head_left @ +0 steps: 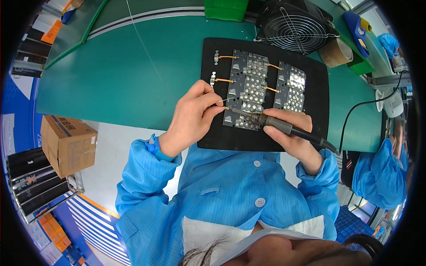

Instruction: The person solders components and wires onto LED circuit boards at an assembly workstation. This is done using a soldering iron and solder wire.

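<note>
My right hand (pixel 290 128) is wrapped round a soldering iron (pixel 284 126), its tip pointing left over the lowest board of the left column. Pinched in my left hand (pixel 197 108) is a thin solder wire (pixel 226 100), whose end reaches over that column. A short orange cable end (pixel 226 108) shows at my left fingertips, close to the iron's tip; whether the fingers grip it I cannot tell. The dark circuit boards (pixel 236 85) lie on a black mat (pixel 262 142). Orange cables (pixel 225 80) with metal connectors (pixel 216 57) stick out from the upper boards' left edges.
A black fan (pixel 295 31) with a wire guard stands behind the mat, beside a tape roll (pixel 336 53). A green bin (pixel 226 9) sits at the back of the green table (pixel 120 80). The iron's black cord (pixel 350 111) loops rightward. A cardboard box (pixel 71 144) is lower left.
</note>
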### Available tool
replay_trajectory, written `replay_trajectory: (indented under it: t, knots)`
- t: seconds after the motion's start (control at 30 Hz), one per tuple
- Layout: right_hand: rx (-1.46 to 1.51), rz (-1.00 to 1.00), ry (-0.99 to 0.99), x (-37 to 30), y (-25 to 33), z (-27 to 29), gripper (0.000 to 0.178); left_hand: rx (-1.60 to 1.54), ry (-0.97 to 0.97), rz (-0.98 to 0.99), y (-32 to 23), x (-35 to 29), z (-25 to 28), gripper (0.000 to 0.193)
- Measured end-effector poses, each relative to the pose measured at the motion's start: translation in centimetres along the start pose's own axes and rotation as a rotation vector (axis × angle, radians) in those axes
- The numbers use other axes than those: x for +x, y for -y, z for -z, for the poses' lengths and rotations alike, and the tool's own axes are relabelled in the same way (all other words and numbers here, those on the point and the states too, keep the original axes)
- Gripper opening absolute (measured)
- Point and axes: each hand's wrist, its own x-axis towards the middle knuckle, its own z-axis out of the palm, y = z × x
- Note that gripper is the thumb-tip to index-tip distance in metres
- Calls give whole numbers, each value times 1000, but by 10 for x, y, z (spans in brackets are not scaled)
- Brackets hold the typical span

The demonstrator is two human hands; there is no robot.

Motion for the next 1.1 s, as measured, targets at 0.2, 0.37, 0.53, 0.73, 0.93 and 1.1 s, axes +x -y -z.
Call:
replay_trajectory:
  t: [0.2, 0.37, 0.53, 0.73, 0.93, 1.1]
  knots:
    - [-7, 10, 19, 0, 2, 1, 32, 47, 13, 26, -3, 1, 1, 9]
    - [-10, 56, 8, 1, -2, 1, 32, 52, 15, 36, -2, 2, 1, 9]
    - [-3, 28, 14, 1, 1, 1, 31, 36, 17, 41, -3, 1, 2, 9]
    - [21, 58, -5, -1, -2, 1, 31, 26, 12, 3, -2, 0, 1, 10]
    - [68, 66, -73, -4, -4, 3, 29, 45, 57, 72, -10, 2, 3, 10]
    - [96, 140, -158, -13, -7, 11, 32, 20, 57, 160, 1, 2, 10, 13]
